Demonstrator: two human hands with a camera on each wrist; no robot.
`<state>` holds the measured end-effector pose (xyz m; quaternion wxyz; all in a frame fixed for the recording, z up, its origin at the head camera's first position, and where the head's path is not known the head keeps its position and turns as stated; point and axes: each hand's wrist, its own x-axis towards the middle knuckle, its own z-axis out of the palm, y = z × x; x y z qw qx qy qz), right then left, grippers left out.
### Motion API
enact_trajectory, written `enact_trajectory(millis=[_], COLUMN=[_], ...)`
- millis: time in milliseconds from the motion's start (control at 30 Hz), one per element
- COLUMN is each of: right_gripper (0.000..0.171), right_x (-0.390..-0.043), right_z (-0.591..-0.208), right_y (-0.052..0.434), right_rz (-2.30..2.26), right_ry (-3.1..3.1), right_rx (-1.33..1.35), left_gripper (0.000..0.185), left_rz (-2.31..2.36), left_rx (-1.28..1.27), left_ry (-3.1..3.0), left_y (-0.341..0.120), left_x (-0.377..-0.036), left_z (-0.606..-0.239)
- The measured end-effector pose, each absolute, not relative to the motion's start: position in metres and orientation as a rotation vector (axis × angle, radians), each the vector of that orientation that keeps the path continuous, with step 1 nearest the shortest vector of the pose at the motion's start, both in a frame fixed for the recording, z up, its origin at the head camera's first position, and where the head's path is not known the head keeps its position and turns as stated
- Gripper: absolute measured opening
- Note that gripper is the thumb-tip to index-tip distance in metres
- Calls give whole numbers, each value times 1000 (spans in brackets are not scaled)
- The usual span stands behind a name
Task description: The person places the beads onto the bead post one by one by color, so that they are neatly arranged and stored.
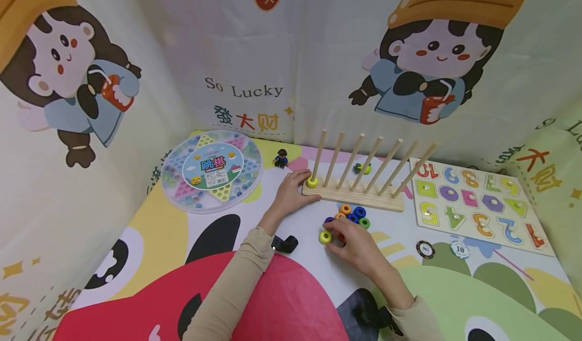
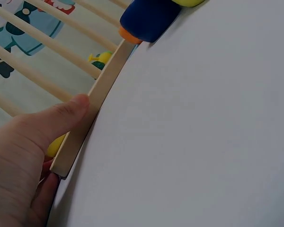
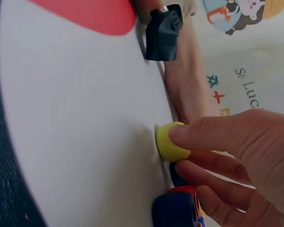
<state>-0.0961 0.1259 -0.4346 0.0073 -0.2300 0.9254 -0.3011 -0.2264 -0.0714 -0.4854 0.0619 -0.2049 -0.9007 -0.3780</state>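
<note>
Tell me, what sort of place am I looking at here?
Probably a children's play corner or a staged toy table: cartoon-printed cloth walls, a wooden peg rack with coloured rings, a number puzzle board and a Chinese checkers set.

The light is bright, soft and even — no single source shows, and the head view has no glare. Shadows are faint: a thin grey one lies under the peg rack [image 1: 352, 195] and beneath the right hand [image 1: 359, 247]. The head view is sharp at the centre, but its wide lens bends the wall edges and stretches the corners. In the left wrist view the left hand [image 2: 23, 161] is close and soft-edged, the pegs behind blurred. The right wrist view is tilted — the yellow ring [image 3: 170, 142] is fairly sharp, the far wall hazy, the lower left corner dark.
</note>
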Motion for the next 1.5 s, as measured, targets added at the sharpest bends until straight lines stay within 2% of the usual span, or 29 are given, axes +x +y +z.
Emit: enact_trajectory(millis=[267,567,1000,1500], right_gripper=[34,30,26,25], right_x=[-98,-109,-141,-179], right_z=[-439,-431,-393,-323], right_y=[123,121,120,103], right_rz=[-908,-1284,-1628,-1876], right_ry=[2937,2887,3007,3128], right_rx=[-782,-809,-669,-740], left_gripper=[79,78,77,78], left_rz=[-1146,-1169,-1205,-1187], left_rx=[-609,-597,-591,-602], left_ry=[-2722,-2711,-2735,-2723], left_y=[-72,-73,-72,-73], left_x=[-224,-227,-226,-224], left_z=[-484,-485,-484,-484])
